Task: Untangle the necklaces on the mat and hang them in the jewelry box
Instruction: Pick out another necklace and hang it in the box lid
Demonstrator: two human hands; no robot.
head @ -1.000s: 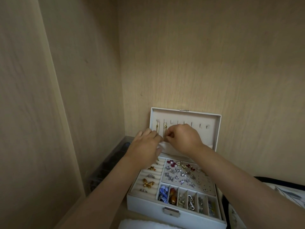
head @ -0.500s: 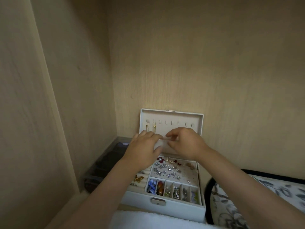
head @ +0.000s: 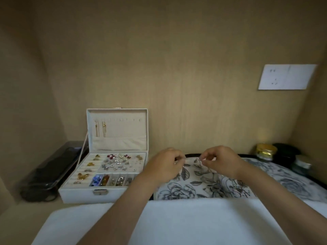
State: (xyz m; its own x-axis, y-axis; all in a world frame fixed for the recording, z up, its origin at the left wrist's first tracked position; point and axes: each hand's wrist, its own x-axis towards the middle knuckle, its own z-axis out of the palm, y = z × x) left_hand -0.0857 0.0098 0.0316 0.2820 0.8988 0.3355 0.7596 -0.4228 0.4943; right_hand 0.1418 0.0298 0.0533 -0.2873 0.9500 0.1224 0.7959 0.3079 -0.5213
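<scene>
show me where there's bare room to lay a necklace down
Free: the white cloth in front of the jewelry box and floral mat, apart from the forearms; the wood left of the cloth. Crowded: the box's tray, the jars at back right. The mat's pattern could hide chains.

Necklace (head: 200, 158) in the hands (head: 164, 165) (head: 221, 161) too fine and blurred; lid hooks (head: 123, 119) indistinct.

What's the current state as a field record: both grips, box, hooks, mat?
left grip: over the mat, fingers curled, pinching a thin necklace, barely visible
right grip: also over the mat, pinching it
jewelry box: open, left of mat, lid upright
hung necklaces: two gold, on leftmost lid hooks
remaining hooks: look bare
towel: white, in front of mat
</scene>
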